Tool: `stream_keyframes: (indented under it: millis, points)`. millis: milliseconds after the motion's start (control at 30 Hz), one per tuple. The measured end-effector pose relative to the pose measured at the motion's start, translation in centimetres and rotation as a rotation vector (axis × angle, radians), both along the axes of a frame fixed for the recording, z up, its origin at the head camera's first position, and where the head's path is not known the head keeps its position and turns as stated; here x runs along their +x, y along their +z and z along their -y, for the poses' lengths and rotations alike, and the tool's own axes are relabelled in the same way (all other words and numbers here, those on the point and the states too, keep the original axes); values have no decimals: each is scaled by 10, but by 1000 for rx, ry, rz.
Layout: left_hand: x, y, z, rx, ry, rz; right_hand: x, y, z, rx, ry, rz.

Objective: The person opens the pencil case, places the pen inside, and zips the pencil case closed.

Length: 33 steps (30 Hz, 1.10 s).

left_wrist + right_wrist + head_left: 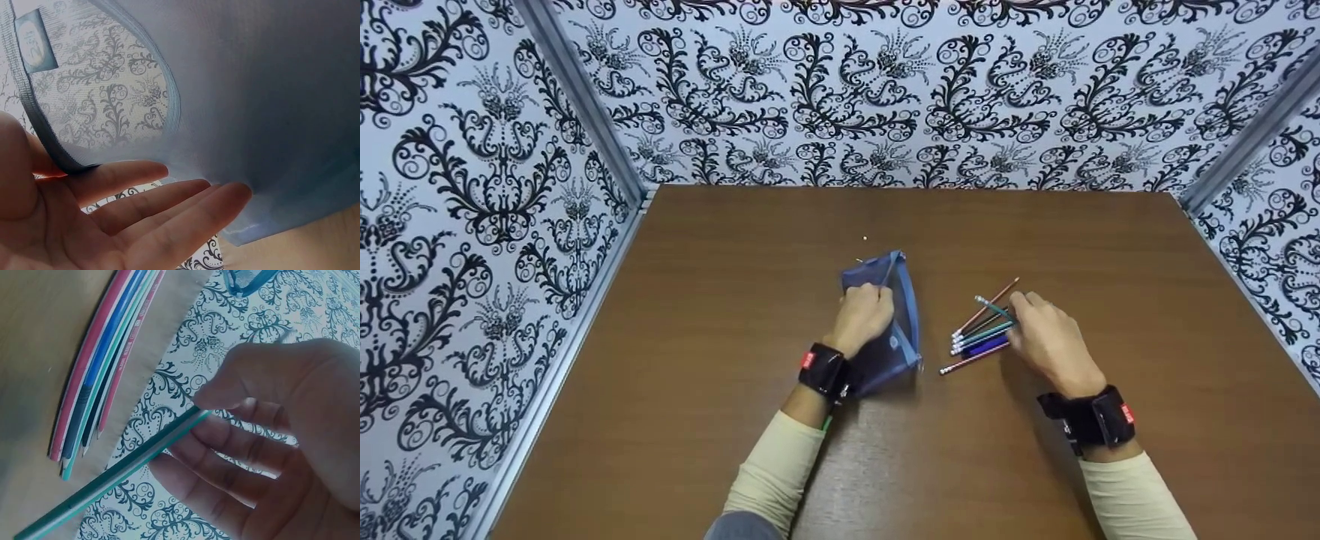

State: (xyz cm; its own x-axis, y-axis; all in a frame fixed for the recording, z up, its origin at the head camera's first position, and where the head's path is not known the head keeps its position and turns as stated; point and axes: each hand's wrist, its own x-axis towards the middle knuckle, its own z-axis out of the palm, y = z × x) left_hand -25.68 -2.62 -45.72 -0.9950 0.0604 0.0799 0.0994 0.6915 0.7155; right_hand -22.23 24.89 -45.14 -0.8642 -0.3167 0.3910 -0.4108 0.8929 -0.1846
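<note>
A blue mesh zip pouch (877,369) is held up by my left hand (864,319), its mouth gaping toward the right. In the left wrist view, thumb and forefinger pinch the dark zip edge (38,124) while the other fingers extend along the mesh. My right hand (1054,341) pinches a green striped pencil (112,475) between thumb and fingertips, tilted over the other pencils. Beneath it on the table lie several pencils, including a red one (93,365) and a green one (104,368), with a blue pen (112,326) among them.
The brown wooden table (720,300) is bounded by patterned walls (840,90) at the back and sides. A tiny pale speck (865,238) lies behind the pouch. Black bands (1091,420) are strapped round both wrists.
</note>
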Motion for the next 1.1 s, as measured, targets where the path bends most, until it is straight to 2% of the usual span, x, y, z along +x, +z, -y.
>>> stream_keyframes:
  millis: [333, 533, 767, 1100]
  points:
    - [0, 2, -2, -71, 16, -3, -1, 10, 8, -77, -52, 58]
    - [0, 1, -2, -60, 22, 9, -4, 15, 15, -120, -56, 68]
    - [0, 1, -1, -35, 18, 17, -7, 19, 22, -220, -39, 61]
    - [1, 1, -2, -7, 16, 36, -13, 29, 37, -375, -80, 86]
